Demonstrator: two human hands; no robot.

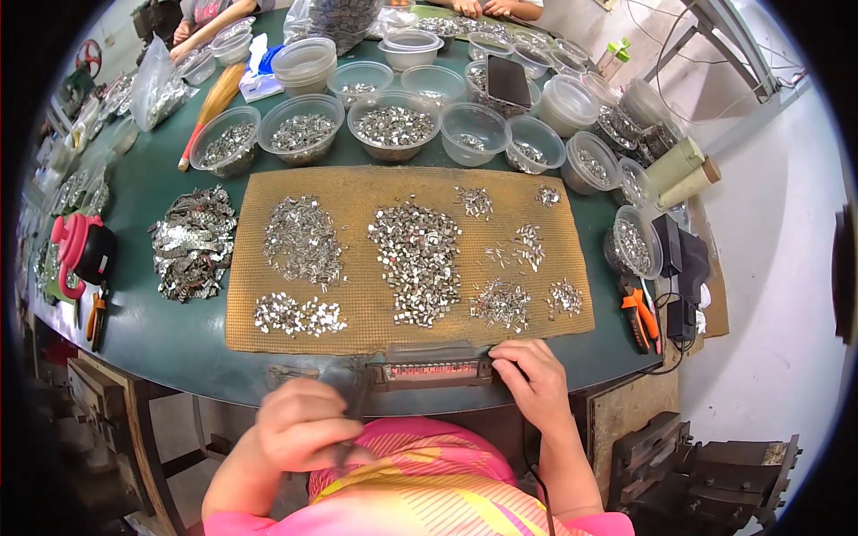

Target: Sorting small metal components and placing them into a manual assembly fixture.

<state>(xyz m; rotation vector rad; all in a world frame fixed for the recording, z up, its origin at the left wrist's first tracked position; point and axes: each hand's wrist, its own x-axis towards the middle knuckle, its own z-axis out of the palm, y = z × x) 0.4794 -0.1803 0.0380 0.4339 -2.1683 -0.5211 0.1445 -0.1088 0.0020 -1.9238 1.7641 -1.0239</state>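
Observation:
A dark metal jig with a row of small shiny pieces in its slots lies at the table's near edge. The thumb and fingers of my right hand press together on its right end. Just left of the jig and closer to me, my left hand is curled closed around something dark, smeared by motion. Beyond the jig, a tan textured mat carries separate heaps of small metal pieces, among them a large middle heap, a left heap and a near-left heap.
Clear plastic bowls of metal pieces line the mat's far side. A pile of metal strips lies left. Orange-handled pliers and a black-and-pink object flank the work. A phone rests on bowls. Other people's hands show across the table.

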